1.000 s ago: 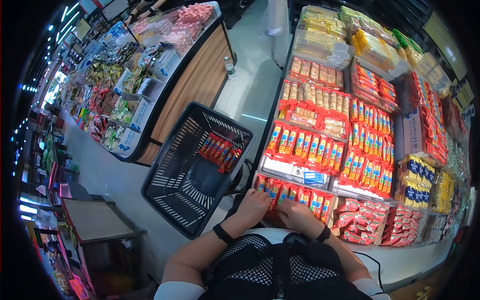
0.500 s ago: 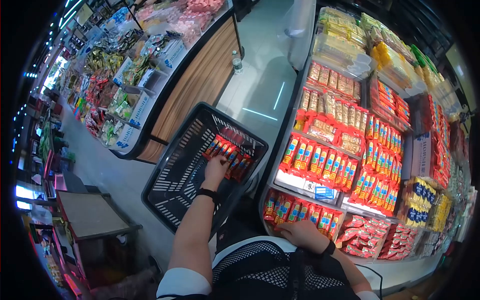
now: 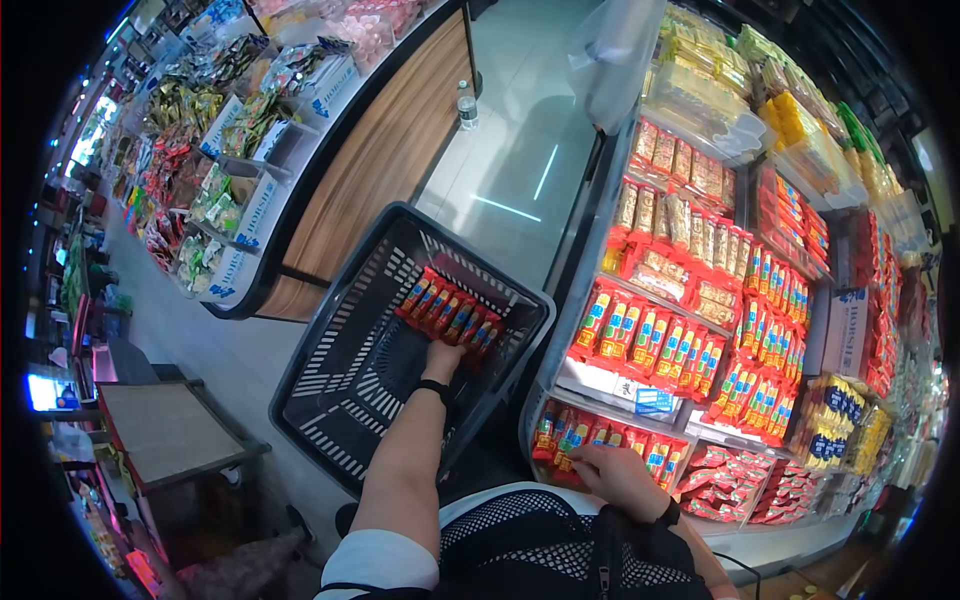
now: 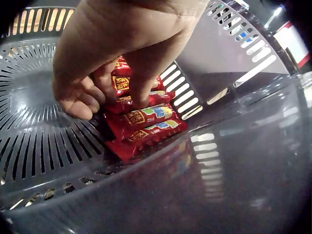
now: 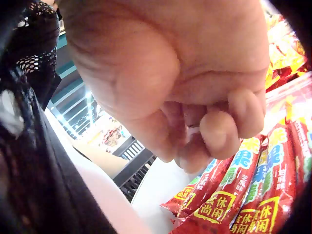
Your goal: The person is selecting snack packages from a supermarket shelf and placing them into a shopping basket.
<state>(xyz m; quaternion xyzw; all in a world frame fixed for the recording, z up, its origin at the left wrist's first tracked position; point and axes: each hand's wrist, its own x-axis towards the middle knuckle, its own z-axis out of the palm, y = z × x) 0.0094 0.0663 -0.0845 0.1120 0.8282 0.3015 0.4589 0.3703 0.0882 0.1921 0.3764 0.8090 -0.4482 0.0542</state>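
My left hand point(image 3: 443, 358) reaches down into the black basket point(image 3: 545, 318); its thumb and fingers pinch a red snack packet point(image 4: 121, 83) among a row of similar packets point(image 4: 151, 116) lying along the basket wall. Part of the pinched packet is hidden by the fingers. Over the front bin of red packets point(image 3: 655, 457), my right hand point(image 3: 622, 478) hovers with fingers loosely curled. The right wrist view shows this hand point(image 5: 195, 107) just above several packets point(image 5: 248, 195), with no packet visible in its fingers.
Tiered bins of red, yellow and blue packets point(image 3: 835, 432) rise at the right. Across the aisle, a wood-sided counter point(image 3: 370, 150) holds wrapped sweets. A bottle point(image 3: 467, 106) stands on the floor, and a grey-topped table point(image 3: 170, 430) is at the lower left.
From the front bin, my left hand has gone left into the basket, then slightly lower along the packet row. My right hand stays by the bin, its fingers lifted off the packets' near ends.
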